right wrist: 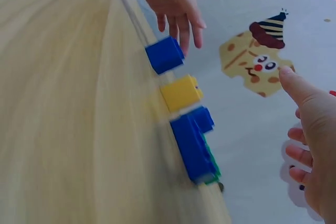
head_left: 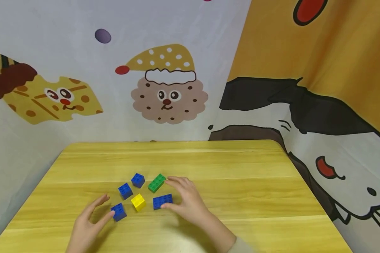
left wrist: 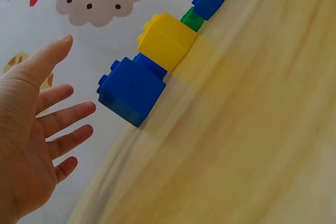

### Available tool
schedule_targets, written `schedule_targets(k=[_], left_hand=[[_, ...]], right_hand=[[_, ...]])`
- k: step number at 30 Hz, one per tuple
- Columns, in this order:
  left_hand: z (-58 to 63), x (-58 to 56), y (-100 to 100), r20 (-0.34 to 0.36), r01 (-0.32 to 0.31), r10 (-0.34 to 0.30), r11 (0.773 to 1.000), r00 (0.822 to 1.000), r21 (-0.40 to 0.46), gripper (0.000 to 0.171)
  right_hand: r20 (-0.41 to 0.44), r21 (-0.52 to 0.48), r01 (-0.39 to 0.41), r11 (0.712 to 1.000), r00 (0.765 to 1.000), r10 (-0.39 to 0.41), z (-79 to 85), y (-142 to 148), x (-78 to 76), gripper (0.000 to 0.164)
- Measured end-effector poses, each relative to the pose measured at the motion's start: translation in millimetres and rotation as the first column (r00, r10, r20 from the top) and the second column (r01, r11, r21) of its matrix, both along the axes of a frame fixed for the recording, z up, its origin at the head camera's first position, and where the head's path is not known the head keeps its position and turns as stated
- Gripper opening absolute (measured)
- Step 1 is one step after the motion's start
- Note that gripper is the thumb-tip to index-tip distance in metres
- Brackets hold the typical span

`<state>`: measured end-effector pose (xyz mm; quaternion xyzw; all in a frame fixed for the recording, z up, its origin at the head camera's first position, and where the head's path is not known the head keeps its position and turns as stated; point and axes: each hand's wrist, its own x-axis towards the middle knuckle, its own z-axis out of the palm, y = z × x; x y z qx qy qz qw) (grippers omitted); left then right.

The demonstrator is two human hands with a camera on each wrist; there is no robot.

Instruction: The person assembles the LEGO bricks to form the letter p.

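Several toy building blocks lie loosely grouped on the wooden table, studs up. My left hand [head_left: 87, 225] is beside the nearest blue block [head_left: 118, 212], thumb and fingers spread apart; in the left wrist view a gap shows between that hand [left wrist: 31, 129] and the blue block [left wrist: 131, 90]. To the right, my right hand [head_left: 188, 202] hovers with parted fingers by the long blue block [head_left: 163, 201] and the long green block [head_left: 157, 183]; neither is gripped. A yellow block [head_left: 138, 202] sits between the hands. Two more blue blocks, one left [head_left: 125, 190] and one farther back [head_left: 138, 180], lie behind it.
The light wooden table [head_left: 240, 175] extends to a far edge against a wall covering [head_left: 98, 70] with cartoon drawings. On the right hangs a cloth [head_left: 351, 158] with a large cartoon animal, close along the table's side edge.
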<state>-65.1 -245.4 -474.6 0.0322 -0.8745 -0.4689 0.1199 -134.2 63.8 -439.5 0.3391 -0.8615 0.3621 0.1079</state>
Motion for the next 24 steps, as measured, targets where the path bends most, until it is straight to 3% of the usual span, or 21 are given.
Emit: schedule_targets(k=[10, 18, 24], left_hand=[[-7.8, 7.3, -6.5, 0.054, -0.007, 0.008, 1.000, 0.999, -0.012, 0.060], [-13.8, 7.3, -6.3, 0.030, 0.014, -0.011, 0.996, 0.999, -0.090, 0.058], [-19.5, 6.2, -3.8, 0.002, 0.000, 0.000, 0.991, 1.000, -0.135, 0.054]], right_hand=[[-0.030, 0.013, -0.076, 0.997, 0.997, 0.077, -15.2, -35.5, 0.5, 0.065], [0.067, 0.033, -0.066, 0.997, 0.996, 0.064, -25.4, -56.9, 1.1, 0.059], [0.101, 0.105, -0.051, 0.993, 0.994, 0.040, -27.7, -69.2, -2.3, 0.057]])
